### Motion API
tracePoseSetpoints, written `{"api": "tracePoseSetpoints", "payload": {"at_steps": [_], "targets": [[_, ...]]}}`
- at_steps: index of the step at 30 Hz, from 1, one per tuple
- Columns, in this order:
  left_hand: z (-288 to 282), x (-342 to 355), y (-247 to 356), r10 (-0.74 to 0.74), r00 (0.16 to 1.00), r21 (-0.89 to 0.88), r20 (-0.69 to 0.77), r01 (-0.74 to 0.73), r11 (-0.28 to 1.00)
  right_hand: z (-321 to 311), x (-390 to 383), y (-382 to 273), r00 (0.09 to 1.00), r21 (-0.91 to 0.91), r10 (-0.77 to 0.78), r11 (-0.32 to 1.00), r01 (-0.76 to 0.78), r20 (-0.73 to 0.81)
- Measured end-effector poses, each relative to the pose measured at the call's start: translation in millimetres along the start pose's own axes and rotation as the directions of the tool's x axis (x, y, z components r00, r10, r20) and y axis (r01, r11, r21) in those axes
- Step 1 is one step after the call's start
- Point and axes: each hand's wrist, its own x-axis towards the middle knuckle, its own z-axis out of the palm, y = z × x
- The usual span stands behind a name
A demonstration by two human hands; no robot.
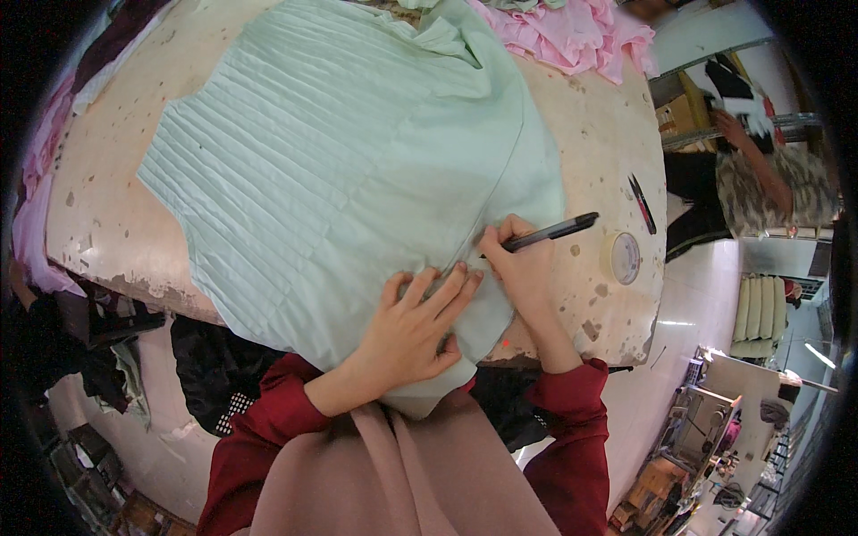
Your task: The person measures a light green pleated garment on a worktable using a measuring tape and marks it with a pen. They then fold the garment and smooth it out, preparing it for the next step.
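A pale green pleated garment (295, 170) lies spread over the worn table (116, 223), its near end hanging over the front edge towards my lap. My left hand (416, 326) rests flat on the cloth with its fingers spread, close to a long seam. Just right of it, my right hand (523, 268) grips a black pen (554, 230). The pen slants, its back end pointing up to the right and its tip down at the cloth by the seam. My right fingers partly hide the tip.
Right of the garment lie a roll of tape (620, 258) and a thin black-and-red pen (642, 204). Pink cloth (572, 36) is heaped at the far edge, and more pink cloth (40, 192) hangs at the left. Another person (773, 183) stands beyond the table's right side.
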Motion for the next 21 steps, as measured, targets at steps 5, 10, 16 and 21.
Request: {"api": "tracePoseSetpoints", "payload": {"at_steps": [5,10,16,21], "targets": [[-1.1,4.9,4.3,-0.026,1.000,-0.020,-0.003,0.026,0.999,-1.4,0.3,0.4,0.999,-0.025,-0.041,0.999,0.041,0.011],[-0.3,5.1,4.9,-0.030,1.000,-0.003,-0.005,0.030,1.000,-0.3,-1.8,-0.1,0.997,-0.087,-0.072,0.994,0.071,-0.005],[1.3,5.4,4.3,-0.032,0.999,0.005,0.001,0.032,0.999,-0.7,-0.6,1.8,0.996,-0.109,-0.089,0.990,0.091,0.027],[1.5,5.1,4.8,-0.036,0.999,0.008,-0.006,0.036,0.999,0.0,-1.1,3.8,0.999,0.053,0.026,0.998,-0.025,-0.033]]}}
